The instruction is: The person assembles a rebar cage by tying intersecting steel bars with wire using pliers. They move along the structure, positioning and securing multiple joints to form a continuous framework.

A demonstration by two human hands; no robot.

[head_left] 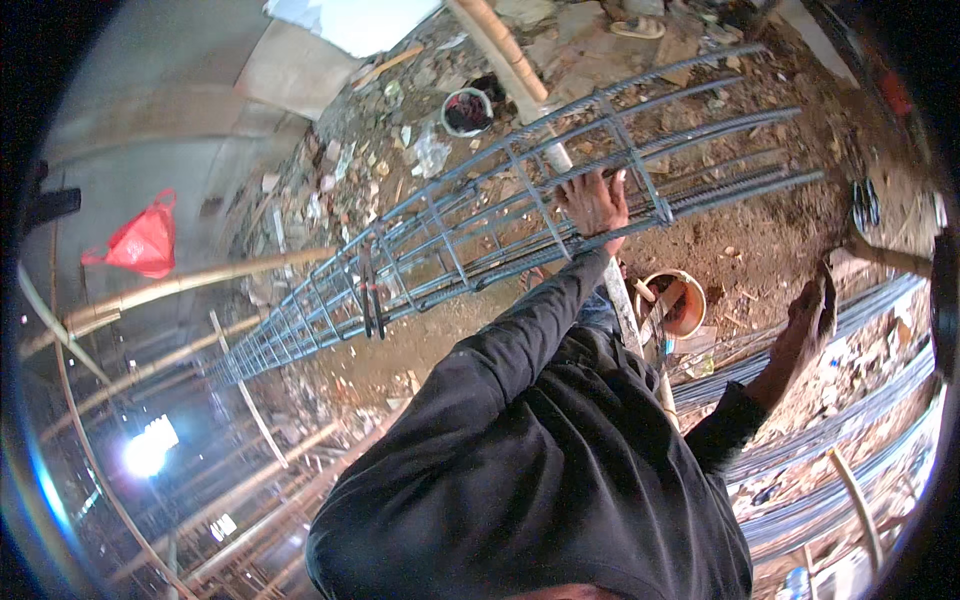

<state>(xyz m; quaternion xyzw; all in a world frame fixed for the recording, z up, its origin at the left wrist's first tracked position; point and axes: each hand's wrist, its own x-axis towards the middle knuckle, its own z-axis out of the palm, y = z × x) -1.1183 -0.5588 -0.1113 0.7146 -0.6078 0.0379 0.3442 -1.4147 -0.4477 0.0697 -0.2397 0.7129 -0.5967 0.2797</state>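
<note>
A long rebar cage (pixel 455 235) runs from the far left to the upper right, with square ties around its lengthwise bars. My left hand (pixel 593 203) is on it near its right end, the fingers bent over a bar. Out to the right, my right hand (pixel 808 318) is held with its fingers stretched and nothing in it, above long steel bars (pixel 860 315). A dark-handled pair of pincers (pixel 370 295) hangs on the cage, left of my left arm. Beneath the cage by my left hand, a bamboo pole (pixel 510 60) with a pale end supports it.
An orange bucket (pixel 700 318) with items inside stands by my body. Beyond the cage sits a white bucket (pixel 488 112) with dark contents. Rubble covers the ground. Bamboo poles (pixel 190 288) cross at left near a red plastic bag (pixel 145 240). A dark looped object (pixel 866 203) lies at right.
</note>
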